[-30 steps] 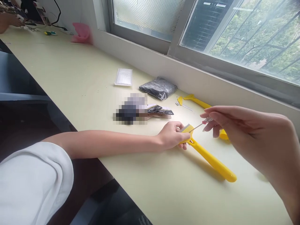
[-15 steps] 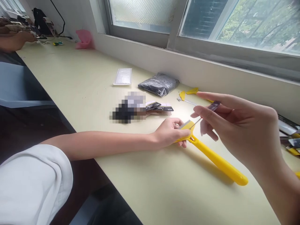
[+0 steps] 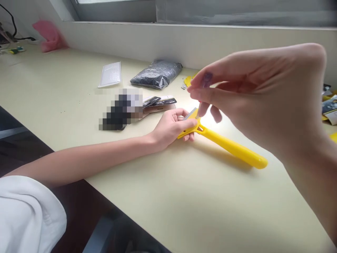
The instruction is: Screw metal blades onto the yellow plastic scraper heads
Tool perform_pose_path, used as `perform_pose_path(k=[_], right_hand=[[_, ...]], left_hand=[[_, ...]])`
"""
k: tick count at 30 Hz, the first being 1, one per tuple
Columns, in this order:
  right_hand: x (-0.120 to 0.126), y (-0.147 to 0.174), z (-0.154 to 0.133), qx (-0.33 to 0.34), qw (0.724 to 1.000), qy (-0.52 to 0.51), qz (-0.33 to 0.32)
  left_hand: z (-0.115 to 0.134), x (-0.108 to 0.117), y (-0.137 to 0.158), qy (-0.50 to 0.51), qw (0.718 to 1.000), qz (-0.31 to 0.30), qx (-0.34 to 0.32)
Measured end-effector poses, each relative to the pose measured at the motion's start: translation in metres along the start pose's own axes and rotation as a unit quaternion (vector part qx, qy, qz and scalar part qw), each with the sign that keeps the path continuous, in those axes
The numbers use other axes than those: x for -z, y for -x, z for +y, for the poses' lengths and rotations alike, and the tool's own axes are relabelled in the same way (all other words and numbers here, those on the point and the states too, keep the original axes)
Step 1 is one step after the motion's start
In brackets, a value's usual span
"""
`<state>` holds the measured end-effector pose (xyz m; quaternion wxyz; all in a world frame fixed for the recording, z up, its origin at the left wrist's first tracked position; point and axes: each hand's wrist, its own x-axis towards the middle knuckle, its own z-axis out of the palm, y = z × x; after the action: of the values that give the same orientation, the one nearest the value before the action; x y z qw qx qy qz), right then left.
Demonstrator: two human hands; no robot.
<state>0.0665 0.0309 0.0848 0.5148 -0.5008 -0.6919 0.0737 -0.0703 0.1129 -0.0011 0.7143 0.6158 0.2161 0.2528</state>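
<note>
My left hand (image 3: 171,128) is closed round the head of a yellow scraper (image 3: 231,149), thumb on top near a small screw. A strip of grey blade shows along the head's far edge. The scraper's long handle points toward the lower right, just over the table. In my right hand (image 3: 252,91), thumb and fingers pinch the purple handle of a small screwdriver (image 3: 207,79). Its thin shaft points down, with the tip at the screw in the scraper head. My fingers partly hide the shaft.
Black-and-white cards (image 3: 163,102) lie beyond my left hand, beside a pixelated patch. Farther back are a dark plastic-wrapped package (image 3: 158,74), a clear tray (image 3: 110,74) and small screws by yellow parts (image 3: 187,81). A pink bag (image 3: 50,37) sits far left; packaged items (image 3: 330,105) lie right.
My view has turned down and to the right. The screwdriver now stands more upright, with my right hand raised higher above the scraper head. My left hand keeps its hold.
</note>
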Motion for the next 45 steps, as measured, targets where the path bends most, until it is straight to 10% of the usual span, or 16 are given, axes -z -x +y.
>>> perform_pose_path(k=[9, 38, 45], right_hand=[[-0.007, -0.005, -0.002, -0.053, 0.995, -0.085, -0.022], [0.016, -0.014, -0.009, 0.006, 0.98, 0.197, 0.015], [0.031, -0.009, -0.003, 0.156, 0.924, 0.348, -0.021]], left_hand=[[-0.001, -0.002, 0.002, -0.005, 1.0, -0.01, -0.016], [0.0, -0.003, 0.006, -0.02, 1.0, 0.003, -0.014], [0.005, -0.007, 0.009, -0.051, 0.996, 0.008, -0.067]])
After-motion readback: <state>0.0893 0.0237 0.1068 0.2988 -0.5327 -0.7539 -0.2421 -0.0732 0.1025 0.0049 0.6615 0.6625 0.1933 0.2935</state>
